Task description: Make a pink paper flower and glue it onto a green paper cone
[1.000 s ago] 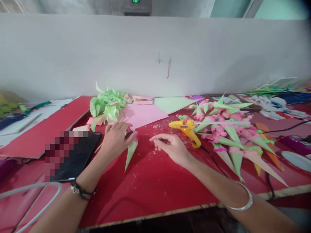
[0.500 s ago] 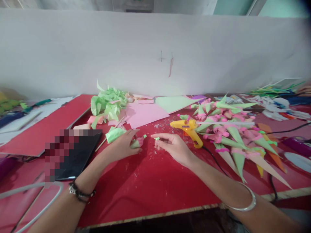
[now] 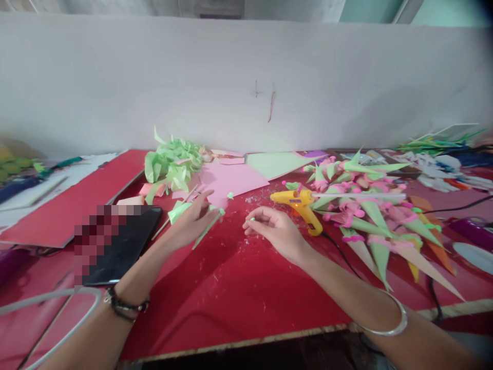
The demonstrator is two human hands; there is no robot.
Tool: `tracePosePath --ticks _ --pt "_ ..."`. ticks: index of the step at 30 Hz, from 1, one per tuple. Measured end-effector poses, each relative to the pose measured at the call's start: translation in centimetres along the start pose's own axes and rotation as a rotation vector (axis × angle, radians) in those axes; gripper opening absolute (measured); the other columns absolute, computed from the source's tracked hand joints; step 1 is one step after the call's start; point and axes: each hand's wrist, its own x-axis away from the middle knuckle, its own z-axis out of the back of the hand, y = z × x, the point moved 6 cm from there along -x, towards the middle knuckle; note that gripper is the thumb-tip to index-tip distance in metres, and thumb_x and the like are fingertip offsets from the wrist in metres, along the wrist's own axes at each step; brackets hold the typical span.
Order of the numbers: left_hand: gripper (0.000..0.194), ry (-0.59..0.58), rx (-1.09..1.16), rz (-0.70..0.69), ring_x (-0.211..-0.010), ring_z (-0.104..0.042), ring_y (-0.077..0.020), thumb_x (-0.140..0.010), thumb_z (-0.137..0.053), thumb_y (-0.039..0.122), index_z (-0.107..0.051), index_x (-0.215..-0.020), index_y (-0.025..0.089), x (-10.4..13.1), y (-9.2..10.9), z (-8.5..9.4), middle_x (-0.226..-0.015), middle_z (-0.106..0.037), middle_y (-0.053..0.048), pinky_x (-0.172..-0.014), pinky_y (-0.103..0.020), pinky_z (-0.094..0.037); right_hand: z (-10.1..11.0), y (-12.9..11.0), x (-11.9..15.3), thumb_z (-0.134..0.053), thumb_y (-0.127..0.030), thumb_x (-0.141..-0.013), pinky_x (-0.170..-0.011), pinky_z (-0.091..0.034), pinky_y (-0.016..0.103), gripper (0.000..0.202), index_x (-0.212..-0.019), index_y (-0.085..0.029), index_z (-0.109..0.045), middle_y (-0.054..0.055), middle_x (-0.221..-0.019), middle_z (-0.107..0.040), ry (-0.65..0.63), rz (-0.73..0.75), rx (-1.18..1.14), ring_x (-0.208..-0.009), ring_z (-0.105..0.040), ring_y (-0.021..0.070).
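My left hand (image 3: 192,222) is closed loosely around a light green paper cone (image 3: 207,229); its pointed end slants down toward me. Bits of pale green show at the cone's upper end, partly covered by my fingers. A small light green piece (image 3: 230,195) appears just beyond that hand. My right hand (image 3: 278,230) pinches a tiny pale green piece (image 3: 252,219) between thumb and fingertips, apart from the cone. To its right rests a yellow glue gun (image 3: 308,211) with a long clear glue stick in its back.
Several finished pink-and-green paper cone flowers (image 3: 370,216) are piled at the right. Crumpled green paper (image 3: 173,162) and pink sheets (image 3: 231,180) lie at the back. A dark tablet-like device (image 3: 123,252) is at the left. A black cord (image 3: 342,256) runs from the glue gun.
My left hand has turned the paper cone, so its green pointed side now shows toward me and its pink part is hidden. My right hand has stayed nearly in place, fingers curled slightly more.
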Motion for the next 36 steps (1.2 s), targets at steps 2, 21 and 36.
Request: tracePosePath --ticks 2,21,36 --pt "0.047 -0.004 0.23 0.069 -0.06 -0.051 -0.0108 -0.08 -0.04 0.04 -0.034 -0.123 0.021 0.1 -0.4 -0.4 -0.072 -0.056 0.001 -0.055 -0.021 -0.039 -0.1 0.0 0.1 -0.052 -0.028 -0.075 -0.056 -0.048 0.024 0.012 -0.073 -0.016 -0.052 -0.001 -0.062 -0.06 -0.02 -0.01 -0.04 -0.054 -0.059 0.0093" --pt "0.028 -0.194 1.214 0.32 -0.044 -0.041 -0.0048 -0.084 -0.036 0.033 -0.056 -0.079 0.014 0.6 0.3 -4.7 -0.076 -0.061 -0.005 -0.044 -0.017 -0.037 0.6 -0.7 0.2 -0.061 -0.031 -0.069 -0.048 -0.041 0.021 0.015 -0.065 -0.016 -0.059 -0.003 -0.055 -0.056 0.06 0.087 0.197 -0.049 -0.051 0.0078" --pt "0.041 -0.028 1.059 0.349 -0.04 -0.04 -0.0039 -0.083 -0.038 0.045 -0.053 -0.061 0.014 0.6 -0.3 -4.3 -0.049 -0.046 0.002 -0.039 -0.015 -0.033 1.1 -0.5 0.0 -0.059 -0.024 -0.071 -0.076 -0.049 0.029 0.015 -0.084 -0.021 -0.067 0.002 -0.088 -0.067 0.127 0.11 0.145 -0.078 -0.061 0.0131"
